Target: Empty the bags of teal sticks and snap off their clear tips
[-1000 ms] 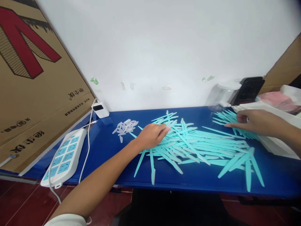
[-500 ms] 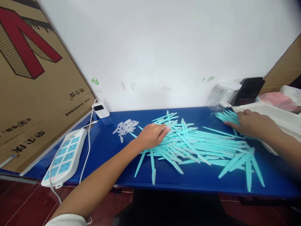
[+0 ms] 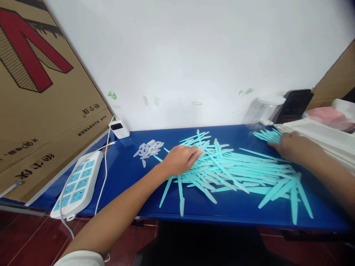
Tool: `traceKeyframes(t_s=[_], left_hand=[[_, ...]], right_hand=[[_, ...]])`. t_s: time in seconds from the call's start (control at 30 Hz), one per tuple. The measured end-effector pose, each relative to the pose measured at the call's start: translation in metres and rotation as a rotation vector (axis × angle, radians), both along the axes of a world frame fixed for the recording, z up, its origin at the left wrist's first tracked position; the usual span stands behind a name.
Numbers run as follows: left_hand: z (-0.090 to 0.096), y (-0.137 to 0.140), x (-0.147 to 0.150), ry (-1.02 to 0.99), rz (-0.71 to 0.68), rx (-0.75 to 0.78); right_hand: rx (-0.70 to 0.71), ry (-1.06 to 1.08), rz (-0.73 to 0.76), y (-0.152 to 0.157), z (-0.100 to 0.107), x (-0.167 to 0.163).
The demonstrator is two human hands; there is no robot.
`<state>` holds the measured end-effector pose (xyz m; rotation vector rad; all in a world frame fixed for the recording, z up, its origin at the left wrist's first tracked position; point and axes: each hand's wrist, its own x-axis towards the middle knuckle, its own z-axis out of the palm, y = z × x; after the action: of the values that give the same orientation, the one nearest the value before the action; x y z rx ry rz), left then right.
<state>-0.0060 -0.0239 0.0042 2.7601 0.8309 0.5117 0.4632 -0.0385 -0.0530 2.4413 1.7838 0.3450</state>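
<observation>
Left hand [image 3: 181,159] sat curled at left of teal pile [image 3: 241,168]; right hand [image 3: 295,146] covered far-right bunch [image 3: 264,136]. Couldn't tell either grip.

1 cardboard box [image 3: 24,122], 1 white power strip [image 3: 79,184] and 1 small white device [image 3: 119,130] sit left of the grips; beyond them, 1 clear jar [image 3: 264,111], 1 black object [image 3: 296,105] and a white wall [image 3: 188,55].

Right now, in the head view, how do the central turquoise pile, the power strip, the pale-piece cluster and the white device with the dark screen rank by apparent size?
Largest to smallest:
1. Central turquoise pile
2. Power strip
3. Pale-piece cluster
4. White device
</observation>
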Motion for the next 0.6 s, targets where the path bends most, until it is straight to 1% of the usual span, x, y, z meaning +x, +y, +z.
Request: traceKeyframes(t_s=[0.07,0.13,0.2,0.27,0.3,0.33,0.37,0.4,0.47,0.5,0.53,0.6], left_hand=[[-0.001,0.000,0.000,0.006,0.002,0.012],[0.000,0.000,0.000,0.021,0.009,0.031],[0.003,0.002,-0.001,0.065,0.036,0.058],[0.010,0.008,-0.007,0.145,0.129,0.101],[0.015,0.012,-0.012,0.197,0.205,0.126],[0.020,0.017,-0.018,0.256,0.302,0.150],[0.025,0.023,-0.027,0.322,0.405,0.165],[0.031,0.029,-0.037,0.389,0.501,0.154],[0.039,0.042,-0.060,0.540,0.676,0.042],[0.042,0.048,-0.071,0.627,0.759,-0.058],[0.045,0.054,-0.082,0.667,0.802,-0.108],[0.048,0.061,-0.097,0.711,0.845,-0.170]], right_hand=[[-0.032,-0.040,-0.011,-0.002,-0.001,0.001],[-0.042,-0.076,0.012,-0.005,0.001,-0.001],[0.006,-0.118,0.053,-0.010,0.006,-0.005],[0.107,-0.151,0.121,-0.015,0.014,-0.011],[0.149,-0.135,0.172,-0.016,0.019,-0.015],[0.161,-0.083,0.227,-0.017,0.025,-0.018],[0.129,0.004,0.284,-0.018,0.030,-0.022],[0.060,0.111,0.334,-0.018,0.035,-0.025],[-0.121,0.310,0.383,-0.017,0.042,-0.031],[-0.198,0.374,0.376,-0.016,0.044,-0.033],[-0.255,0.413,0.360,-0.014,0.046,-0.034],[-0.327,0.447,0.312,-0.010,0.048,-0.037]])
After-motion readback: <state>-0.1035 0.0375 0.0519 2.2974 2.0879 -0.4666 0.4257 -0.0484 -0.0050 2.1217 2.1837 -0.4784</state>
